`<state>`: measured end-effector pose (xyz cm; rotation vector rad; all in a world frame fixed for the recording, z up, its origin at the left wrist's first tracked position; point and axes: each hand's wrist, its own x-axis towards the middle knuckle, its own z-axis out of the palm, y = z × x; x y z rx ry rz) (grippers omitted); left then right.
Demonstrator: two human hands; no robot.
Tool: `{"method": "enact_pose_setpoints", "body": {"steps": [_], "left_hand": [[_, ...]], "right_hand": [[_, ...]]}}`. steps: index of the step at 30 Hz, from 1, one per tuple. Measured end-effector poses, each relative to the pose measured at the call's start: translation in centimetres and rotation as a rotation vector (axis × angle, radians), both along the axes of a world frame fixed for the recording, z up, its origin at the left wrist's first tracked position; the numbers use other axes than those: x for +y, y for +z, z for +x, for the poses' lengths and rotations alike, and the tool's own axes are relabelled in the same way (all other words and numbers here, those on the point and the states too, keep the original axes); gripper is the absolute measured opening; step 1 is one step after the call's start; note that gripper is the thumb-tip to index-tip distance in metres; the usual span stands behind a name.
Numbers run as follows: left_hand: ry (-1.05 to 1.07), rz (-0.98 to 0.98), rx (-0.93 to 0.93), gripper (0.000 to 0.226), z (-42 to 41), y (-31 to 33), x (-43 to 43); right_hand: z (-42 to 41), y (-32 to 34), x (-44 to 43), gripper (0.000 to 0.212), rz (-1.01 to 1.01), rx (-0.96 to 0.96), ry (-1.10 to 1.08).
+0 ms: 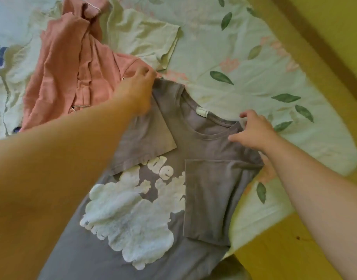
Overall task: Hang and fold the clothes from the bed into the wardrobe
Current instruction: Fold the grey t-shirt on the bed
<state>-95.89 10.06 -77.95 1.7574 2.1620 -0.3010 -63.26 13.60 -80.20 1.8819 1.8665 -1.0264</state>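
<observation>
Our left hand point(141, 87) reaches forward with its fingertips bunched on the far shoulder corner of the grey T-shirt point(206, 146), pinching the cloth there as far as the blur lets us judge. Our right hand point(252, 132) lies on the other shoulder, just beside the collar, with fingers spread and slightly bent; we cannot tell whether it nips the fabric or only presses it. Between the hands sits the neckline with its white neck label point(202, 112). Toward us from both hands the shirt lies face up on the bed, each short sleeve already turned in over the chest and overlapping the white print point(129, 219). Just beyond the left hand, touching the shirt's corner, is a crumpled pink garment point(72, 63) with a drawstring, and beyond that a pale green T-shirt point(137, 35). Out past the right hand spreads the leaf-patterned bedsheet point(244, 57). We judge this fold to be midway: sleeves in, body not yet doubled. The next move calls for a sure hold on both shoulders, then bringing them evenly toward the hem so the sleeves stay tucked.
</observation>
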Motion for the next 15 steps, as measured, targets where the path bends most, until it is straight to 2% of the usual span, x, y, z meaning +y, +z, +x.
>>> {"method": "enact_pose_setpoints", "body": {"steps": [3, 6, 9, 12, 15], "left_hand": [[-0.102, -0.146, 0.136, 0.078, 0.3, 0.1, 2.3], [-0.19, -0.152, 0.241, 0.067, 0.7, 0.4, 3.5], [-0.219, -0.203, 0.306, 0.05, 1.1, 0.6, 4.2], [-0.33, -0.306, 0.406, 0.046, 1.7, 0.7, 4.3], [-0.419, -0.413, 0.481, 0.03, 2.3, 0.6, 4.7]], "right_hand": [[2.4, 0.5, 0.5, 0.091, -0.181, -0.058, 0.129], [2.9, 1.4, 0.5, 0.091, -0.347, -0.182, 0.261], [3.1, 1.2, -0.8, 0.052, -0.48, -0.205, 0.254], [3.7, 0.5, -2.1, 0.047, -0.387, -0.247, 0.362], [4.2, -0.3, -2.9, 0.047, -0.278, -0.174, 0.338]]}}
